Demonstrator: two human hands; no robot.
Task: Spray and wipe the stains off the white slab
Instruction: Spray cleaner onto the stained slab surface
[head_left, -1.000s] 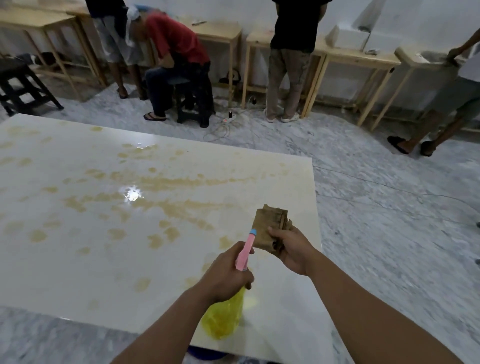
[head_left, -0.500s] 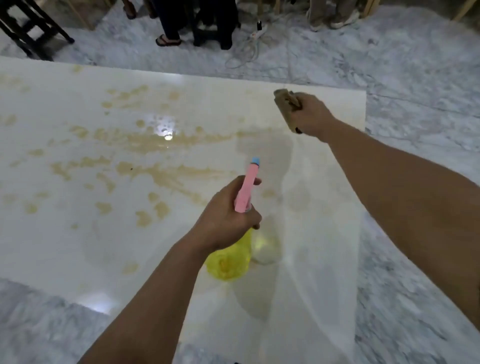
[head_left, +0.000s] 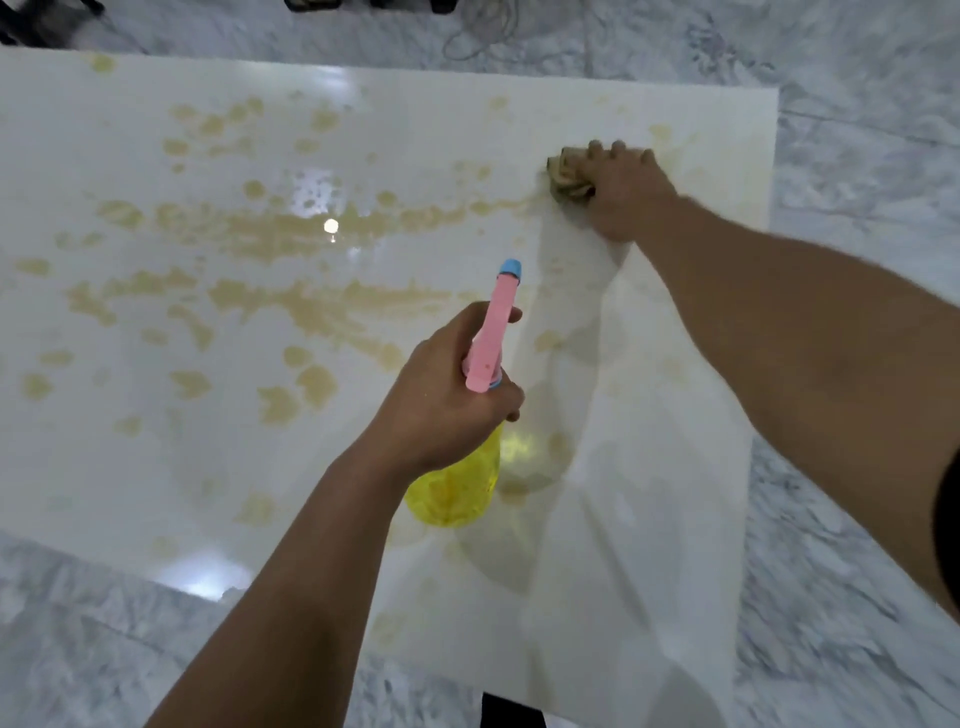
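Observation:
The glossy white slab (head_left: 130, 457) fills most of the view and carries many yellow-brown stains (head_left: 311, 234) across its middle and left. My left hand (head_left: 441, 395) grips a spray bottle (head_left: 457, 483) with a yellow body and a pink head with a blue nozzle, held above the slab's near right part. My right hand (head_left: 623, 192) presses a folded brown cloth (head_left: 563, 176) flat on the slab near its far right corner, at the right end of a stain streak. Most of the cloth is hidden under that hand.
Grey marbled floor (head_left: 857, 338) surrounds the slab on all sides. A loose cable (head_left: 483, 26) lies on the floor beyond the far edge. A dark shape (head_left: 511, 712) shows at the bottom edge, under the slab's near side.
My right hand has gone from holding the cloth in the air to pressing it on the slab's far right. The view has tilted down and closer. The left hand keeps the bottle.

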